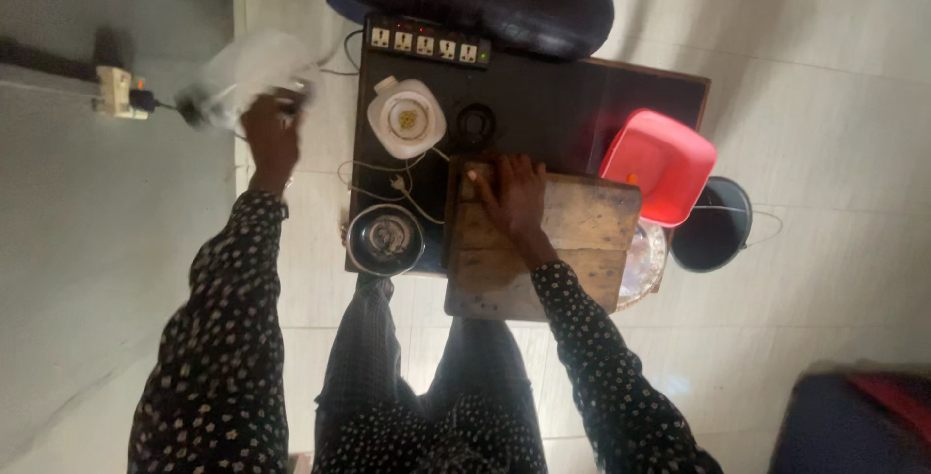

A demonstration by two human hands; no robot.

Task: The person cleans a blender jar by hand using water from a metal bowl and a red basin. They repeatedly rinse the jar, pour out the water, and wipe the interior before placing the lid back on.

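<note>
My left hand (272, 135) is raised out to the left of the dark table (562, 115) and grips a clear plastic jar (247, 72), which is blurred. My right hand (512, 198) lies flat, palm down, on the far left part of a wooden cutting board (582, 241). Just left of the board stands a round metal bowl (386, 239). Behind it sits a white blender base (407, 117) with yellowish bits on top, its cord trailing toward the board.
A black power strip (425, 44) runs along the table's far edge. A red plastic tub (659, 166) sits at the right, above a steel plate (648, 256) and a dark bucket (713, 227) on the floor. A white wall plug (116, 91) is far left.
</note>
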